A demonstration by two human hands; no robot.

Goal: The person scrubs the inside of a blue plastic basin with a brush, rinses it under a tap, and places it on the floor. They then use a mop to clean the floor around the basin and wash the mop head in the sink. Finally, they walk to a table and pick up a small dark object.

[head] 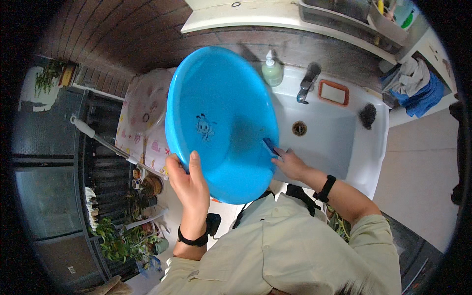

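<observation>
A large blue plastic basin (221,99) is tilted up at the left side of a white sink (328,143), its inside facing me and a small cartoon figure printed on its bottom. My left hand (190,180) grips the basin's near left rim, thumb on the inside. In my right hand (289,162) is a small blue brush (270,146), its head against the inner wall at the basin's right side. Some dark specks show on the blue plastic near the brush. Behind the basin, a pump bottle of pale green liquid (272,73) stands on the sink's back ledge.
A faucet (308,83), a bar of soap in an orange dish (333,93) and a dark scouring pad (367,116) lie along the sink. Cloths (420,88) hang at the right. A patterned cover (155,147), a mop handle (110,145) and potted plants (118,239) are at the left.
</observation>
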